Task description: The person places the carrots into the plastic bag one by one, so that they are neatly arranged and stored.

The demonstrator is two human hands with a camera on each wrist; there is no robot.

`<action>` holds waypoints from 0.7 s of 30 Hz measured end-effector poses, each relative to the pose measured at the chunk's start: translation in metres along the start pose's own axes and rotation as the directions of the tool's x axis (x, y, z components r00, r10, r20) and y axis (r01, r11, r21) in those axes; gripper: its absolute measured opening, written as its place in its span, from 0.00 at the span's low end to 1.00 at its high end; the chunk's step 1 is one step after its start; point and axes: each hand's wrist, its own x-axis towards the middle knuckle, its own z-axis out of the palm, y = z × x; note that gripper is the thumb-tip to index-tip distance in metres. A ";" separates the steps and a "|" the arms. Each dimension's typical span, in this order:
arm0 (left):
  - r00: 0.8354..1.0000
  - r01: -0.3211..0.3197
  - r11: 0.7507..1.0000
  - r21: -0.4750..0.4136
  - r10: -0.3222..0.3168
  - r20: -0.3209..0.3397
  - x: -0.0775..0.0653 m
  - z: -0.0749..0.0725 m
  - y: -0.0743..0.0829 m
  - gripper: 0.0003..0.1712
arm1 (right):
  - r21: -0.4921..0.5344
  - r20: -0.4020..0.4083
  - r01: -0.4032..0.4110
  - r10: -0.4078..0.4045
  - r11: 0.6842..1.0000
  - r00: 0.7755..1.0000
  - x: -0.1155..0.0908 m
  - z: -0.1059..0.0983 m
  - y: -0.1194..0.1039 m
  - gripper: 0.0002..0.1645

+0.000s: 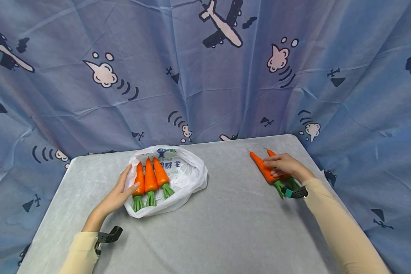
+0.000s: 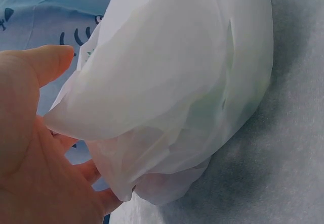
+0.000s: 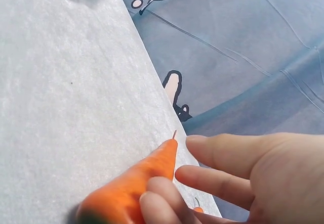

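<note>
At the left side of an open white plastic bag [image 1: 191,190], my left hand [image 1: 117,194] has its thumb over the rim by the nearest carrot and its fingers along the outside. The left wrist view has the thumb extended, other fingers partly hidden behind the bag [image 2: 167,72]. Three orange carrots with green tops lie in the bag: a left carrot [image 1: 139,180], a middle carrot [image 1: 150,177] and a right carrot [image 1: 160,173]. My right hand [image 1: 289,166] reaches over two more carrots. Its fingertips touch the nearer carrot [image 3: 126,188]; the other carrot [image 1: 271,153] is mostly hidden beneath.
A grey-white table [image 1: 222,213] bears everything. Behind it hangs a blue curtain [image 1: 205,83] printed with planes and clouds. Dark straps with small devices sit on both wrists, including a right wrist strap [image 1: 298,193].
</note>
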 end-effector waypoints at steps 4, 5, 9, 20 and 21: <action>1.000 0.002 1.000 0.002 -0.002 -0.002 0.000 0.000 0.000 0.49 | -0.007 0.003 -0.005 0.005 1.000 1.000 0.003 0.000 0.001 0.34; 1.000 0.002 1.000 0.002 -0.002 -0.002 0.000 0.001 -0.001 0.49 | -0.011 0.005 -0.007 0.007 1.000 1.000 0.004 0.000 0.000 0.34; 1.000 0.002 1.000 0.000 -0.002 -0.002 -0.001 0.001 -0.001 0.49 | -0.031 0.009 -0.018 0.019 0.999 1.000 0.005 0.001 -0.002 0.33; 1.000 -0.019 1.000 -0.010 0.019 -0.006 -0.002 0.000 0.002 0.49 | -0.044 -0.011 -0.013 0.012 0.999 1.000 0.009 0.005 -0.003 0.29; 1.000 -0.022 1.000 -0.013 0.022 -0.006 -0.002 0.000 0.002 0.49 | -0.043 -0.021 -0.020 0.019 0.999 1.000 0.010 0.006 -0.002 0.29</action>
